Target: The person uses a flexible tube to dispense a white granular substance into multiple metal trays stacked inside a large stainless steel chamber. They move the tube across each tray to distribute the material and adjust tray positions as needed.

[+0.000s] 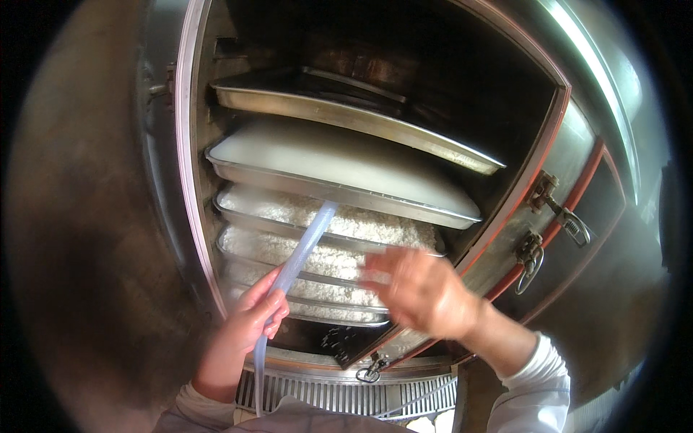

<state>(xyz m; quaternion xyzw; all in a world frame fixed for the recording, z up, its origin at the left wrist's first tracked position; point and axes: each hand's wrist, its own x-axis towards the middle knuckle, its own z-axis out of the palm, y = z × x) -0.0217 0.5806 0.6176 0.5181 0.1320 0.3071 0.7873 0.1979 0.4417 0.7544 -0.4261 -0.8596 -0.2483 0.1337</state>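
Note:
My left hand (260, 314) is closed around a clear braided hose (306, 246). The hose's upper end reaches the front of a metal tray (346, 190) that holds a smooth, whitish, cloudy fill (325, 154). My right hand (425, 292) is blurred, in front of the right side of the lower trays. Its fingers look apart and I see nothing in them. Below the cloudy tray, several shallow metal trays (270, 219) are stacked on racks, heaped with white grains that look like rice (379, 222).
A metal tray (357, 116) sits on the rack above. The trays stand inside an open steel cabinet, its left frame edge (189, 135) pale. On the right is a door with a red seal (582, 178) and metal latches (541, 192). A slatted floor grate (346, 391) lies below.

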